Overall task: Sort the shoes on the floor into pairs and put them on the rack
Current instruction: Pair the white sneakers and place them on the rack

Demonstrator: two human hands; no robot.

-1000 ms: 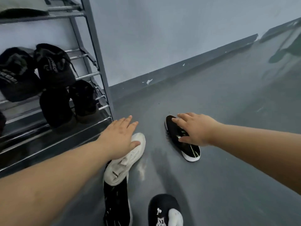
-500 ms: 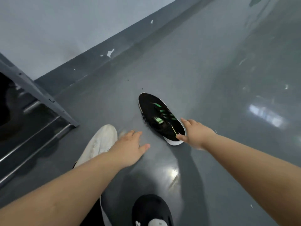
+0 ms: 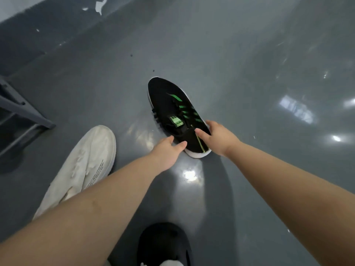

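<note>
Hands on one black sneaker

Open grey floor is seen beyond and to the right of the black sneaker, with room for a hand on those sides. The heel end is closed in by the left hand and the right hand. To the left, passage is narrowed by the white shoe and the rack foot; nearer, a black slipper lies between the forearms.

Three shoes, two hands
</note>
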